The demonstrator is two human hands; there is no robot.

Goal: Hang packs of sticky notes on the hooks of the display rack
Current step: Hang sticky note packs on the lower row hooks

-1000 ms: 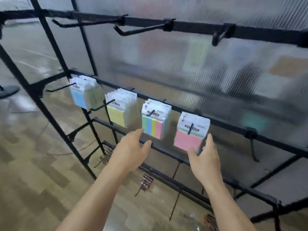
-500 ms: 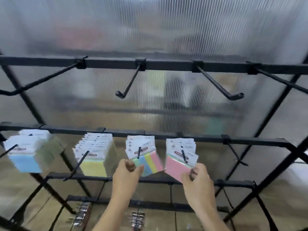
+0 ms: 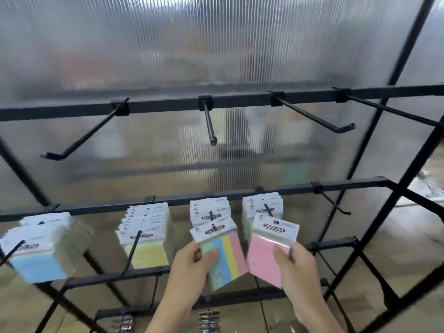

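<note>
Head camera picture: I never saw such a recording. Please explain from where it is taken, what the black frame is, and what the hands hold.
No machine here: a person wears the camera on the head, so you look forward and down at their hands. The black frame is a display rack with hooks; the top hooks are bare. Lower down hang blue packs and yellow packs of sticky notes. The left hand pinches a striped pack, the right hand a pink pack.

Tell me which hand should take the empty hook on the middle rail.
Right, probably. The right hand holds the pink pack just below-left of that empty hook; the left hand, holding the striped pack, is farther off and would have to cross over.
</note>
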